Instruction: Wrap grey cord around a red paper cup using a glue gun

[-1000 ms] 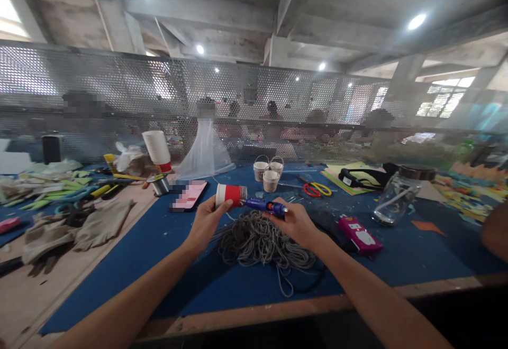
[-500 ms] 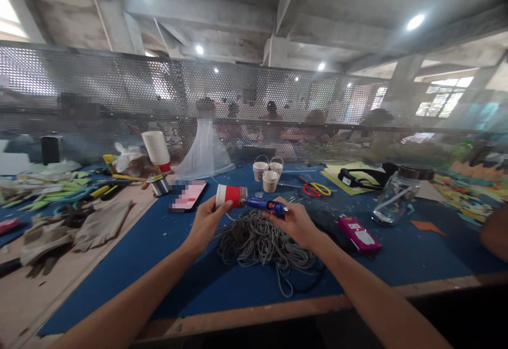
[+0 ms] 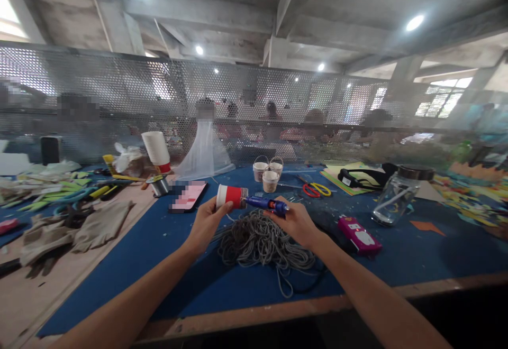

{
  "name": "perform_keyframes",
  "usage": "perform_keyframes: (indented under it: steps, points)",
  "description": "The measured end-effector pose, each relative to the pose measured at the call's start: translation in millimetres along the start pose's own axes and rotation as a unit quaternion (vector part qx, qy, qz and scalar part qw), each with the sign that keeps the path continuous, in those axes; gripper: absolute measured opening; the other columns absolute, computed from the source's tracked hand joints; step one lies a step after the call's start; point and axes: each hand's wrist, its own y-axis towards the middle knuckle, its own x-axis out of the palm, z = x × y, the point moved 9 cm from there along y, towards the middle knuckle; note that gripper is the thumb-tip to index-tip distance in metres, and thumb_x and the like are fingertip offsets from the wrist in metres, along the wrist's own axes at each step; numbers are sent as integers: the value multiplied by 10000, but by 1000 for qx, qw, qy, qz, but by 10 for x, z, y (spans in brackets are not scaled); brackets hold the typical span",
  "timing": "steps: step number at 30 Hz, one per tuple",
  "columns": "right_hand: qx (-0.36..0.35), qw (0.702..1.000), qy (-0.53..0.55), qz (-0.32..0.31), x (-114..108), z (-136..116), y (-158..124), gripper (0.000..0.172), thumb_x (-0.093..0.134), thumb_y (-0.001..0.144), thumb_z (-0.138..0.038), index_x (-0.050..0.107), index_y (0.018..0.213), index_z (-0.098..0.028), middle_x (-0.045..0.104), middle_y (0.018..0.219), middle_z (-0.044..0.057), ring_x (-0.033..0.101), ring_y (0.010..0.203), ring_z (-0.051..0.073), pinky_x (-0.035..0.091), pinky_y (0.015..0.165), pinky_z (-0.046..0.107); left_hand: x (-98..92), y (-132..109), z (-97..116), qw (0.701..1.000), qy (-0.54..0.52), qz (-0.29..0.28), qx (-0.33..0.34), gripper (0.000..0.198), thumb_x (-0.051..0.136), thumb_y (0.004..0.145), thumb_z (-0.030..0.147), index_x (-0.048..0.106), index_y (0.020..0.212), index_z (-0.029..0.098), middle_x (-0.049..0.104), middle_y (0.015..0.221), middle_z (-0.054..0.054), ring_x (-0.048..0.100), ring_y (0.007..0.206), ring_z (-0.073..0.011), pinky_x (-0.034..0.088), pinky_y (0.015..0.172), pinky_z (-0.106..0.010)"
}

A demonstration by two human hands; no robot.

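Note:
My left hand (image 3: 208,222) is closed around a red and white paper cup (image 3: 230,196), held on its side with a greyish band at its right end. In my right hand (image 3: 296,221) is a blue hot glue gun (image 3: 262,203), its nozzle at the greyish end of the cup; whether it touches I cannot tell. Below both hands lies a tangled heap of grey cord (image 3: 265,243) on the blue table mat (image 3: 190,285). Just beyond stand three small white buckets (image 3: 270,181) with thin handles.
Red and yellow scissors (image 3: 317,189), a magenta power strip (image 3: 359,234) and a glass jar (image 3: 397,198) are on the right. At left are a phone (image 3: 188,196), a wire spool (image 3: 160,185), stacked cups (image 3: 155,148) and gloves (image 3: 103,224). A perforated metal screen (image 3: 246,111) spans the back.
The cup has turned or shifted very slightly in my left hand, while the glue gun stays at its end. A person's arm at the far right edge has left the view.

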Motion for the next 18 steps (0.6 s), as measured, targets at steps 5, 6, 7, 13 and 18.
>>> perform_keyframes:
  steps: [5, 6, 7, 13, 18]
  points:
    - [4, 1000, -14, 9, -20, 14, 4, 306, 523, 928, -523, 573, 936, -221, 631, 658, -3, 582, 541, 168, 342, 536, 228, 7, 12, -6, 1000, 0, -5, 2, 334, 665, 819, 457, 722, 965, 162, 732, 868, -47, 630, 810, -218, 458, 765, -307]
    - [5, 1000, -15, 9, -21, 14, 5, 306, 522, 929, -523, 571, 937, -220, 629, 657, -3, 583, 540, 169, 341, 535, 228, 4, 15, -14, 1000, -1, -5, 3, 339, 667, 816, 458, 722, 973, 162, 733, 873, -48, 629, 816, -220, 459, 769, -309]
    - [5, 1000, -15, 9, -22, 12, 7, 306, 521, 929, -522, 569, 934, -220, 629, 659, -3, 585, 543, 170, 343, 537, 228, 2, 17, -23, 1000, -3, -5, 4, 346, 669, 813, 458, 722, 980, 161, 734, 880, -50, 628, 823, -223, 460, 774, -312]
    - [7, 1000, -20, 16, -38, 15, 12, 302, 522, 932, -512, 571, 911, -215, 626, 651, -3, 596, 550, 173, 352, 550, 230, 22, 10, -31, 1000, -9, -15, 5, 340, 664, 822, 446, 719, 999, 161, 736, 913, -55, 630, 862, -228, 459, 813, -317]
    - [13, 1000, -14, 10, -42, 20, 17, 298, 519, 931, -509, 577, 922, -216, 628, 651, -1, 582, 533, 171, 349, 535, 234, 31, 6, -12, 1000, -12, -18, 8, 348, 670, 813, 453, 722, 1006, 168, 735, 923, -51, 630, 867, -233, 465, 818, -322]
